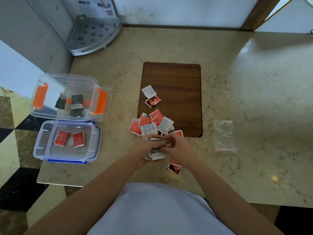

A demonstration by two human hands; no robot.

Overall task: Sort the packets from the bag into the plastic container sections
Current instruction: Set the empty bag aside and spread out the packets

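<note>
A pile of red and white packets (151, 123) lies at the near edge of a brown wooden mat (176, 85). Two more packets (151, 96) lie apart, farther up the mat. My left hand (144, 150) grips a small stack of packets (156, 154), and my right hand (177, 148) touches the top of that stack. One red and black packet (174, 168) lies under my right wrist. At the left, a blue-clipped container (40, 150) holds two red packets (69, 138). Behind it an orange-clipped container (94, 82) holds dark packets (76, 101).
The empty clear bag (223, 135) lies flat to the right of the mat. A grey perforated corner shelf (94, 34) stands at the back left. The marble counter's left edge (39, 181) drops off just past the containers.
</note>
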